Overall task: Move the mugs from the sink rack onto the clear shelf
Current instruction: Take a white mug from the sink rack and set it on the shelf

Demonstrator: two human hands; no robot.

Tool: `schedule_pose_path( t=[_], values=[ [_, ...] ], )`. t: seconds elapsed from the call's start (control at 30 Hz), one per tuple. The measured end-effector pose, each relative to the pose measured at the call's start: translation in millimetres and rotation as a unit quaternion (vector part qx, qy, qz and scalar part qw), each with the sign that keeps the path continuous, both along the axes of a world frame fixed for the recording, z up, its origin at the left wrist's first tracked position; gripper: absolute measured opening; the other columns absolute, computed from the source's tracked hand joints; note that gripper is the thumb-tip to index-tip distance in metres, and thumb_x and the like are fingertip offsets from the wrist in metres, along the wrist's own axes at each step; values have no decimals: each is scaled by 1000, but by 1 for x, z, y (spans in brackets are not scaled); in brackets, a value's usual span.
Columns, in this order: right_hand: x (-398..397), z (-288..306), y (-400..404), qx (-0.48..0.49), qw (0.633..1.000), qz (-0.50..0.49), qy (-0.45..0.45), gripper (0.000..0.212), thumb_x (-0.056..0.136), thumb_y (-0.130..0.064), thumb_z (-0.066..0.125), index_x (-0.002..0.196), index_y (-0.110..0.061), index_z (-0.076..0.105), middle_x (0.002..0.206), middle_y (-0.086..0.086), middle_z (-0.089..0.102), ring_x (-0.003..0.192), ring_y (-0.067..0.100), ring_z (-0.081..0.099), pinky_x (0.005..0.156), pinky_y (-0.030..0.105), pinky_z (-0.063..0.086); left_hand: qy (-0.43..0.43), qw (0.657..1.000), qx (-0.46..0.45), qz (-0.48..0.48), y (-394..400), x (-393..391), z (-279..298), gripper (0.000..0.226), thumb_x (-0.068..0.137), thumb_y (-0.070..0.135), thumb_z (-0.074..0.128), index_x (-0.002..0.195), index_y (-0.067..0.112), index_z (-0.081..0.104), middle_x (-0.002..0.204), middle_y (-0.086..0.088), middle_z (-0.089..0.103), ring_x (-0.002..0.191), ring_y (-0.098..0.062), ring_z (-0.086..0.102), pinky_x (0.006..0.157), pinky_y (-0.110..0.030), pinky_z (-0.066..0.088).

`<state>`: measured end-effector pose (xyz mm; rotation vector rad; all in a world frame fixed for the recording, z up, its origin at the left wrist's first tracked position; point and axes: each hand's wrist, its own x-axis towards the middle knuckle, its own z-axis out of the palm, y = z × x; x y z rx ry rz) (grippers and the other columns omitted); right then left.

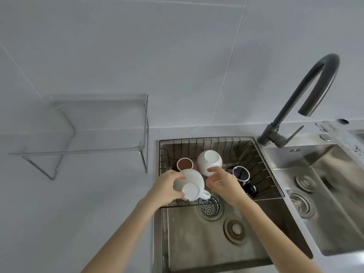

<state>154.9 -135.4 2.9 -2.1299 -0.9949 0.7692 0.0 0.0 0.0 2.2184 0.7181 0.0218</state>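
Mugs lie bottom-up in the sink rack (262, 154): left hand (167, 187) grips the near white mug (188, 184); clear shelf (82, 150) stands leftward. Right hand (222, 183) pinches the far white mug (208, 162).

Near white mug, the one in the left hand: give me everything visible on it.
The white mug looks like glossy ceramic, rounded body, upturned and tilted so its flat base faces the camera. Its handle points right, over the wire rack's front edge. The left hand is wrapped around its left side. The right hand is close beside it; contact unclear.
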Motion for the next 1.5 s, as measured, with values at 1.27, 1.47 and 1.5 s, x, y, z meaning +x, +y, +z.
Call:
schedule_pose_path(
  t=[1.27, 1.47, 1.5],
  values=[
    [24, 98, 41, 37, 997, 41, -46, 9, 85, -23, 60, 86, -16, 67, 86, 0, 71, 75, 3, 62, 68, 13, 43, -146, 986, 74, 36, 45, 12, 79, 100, 57, 22, 84, 140, 22, 27, 146, -3, 39, 133, -16, 36, 107, -19, 20],
    [10, 163, 98, 126, 989, 65, -48, 7, 84, -19, 61, 80, -17, 66, 90, 0, 69, 82, 13, 62, 73, 11, 43, -239, 963, 70, 103, 86, -17, 134, 96, 54, 23, 86, 136, 23, 36, 134, 3, 52, 123, -10, 47, 99, -9, 29],
    [5, 171, 112, 142, 986, 73, -42, 8, 84, -17, 61, 78, -18, 65, 95, 0, 68, 84, 13, 62, 76, 13, 44, -256, 957, 66, 116, 96, -24, 140, 95, 53, 22, 86, 135, 22, 38, 132, 6, 53, 122, -9, 48, 101, -13, 31]
  ],
)
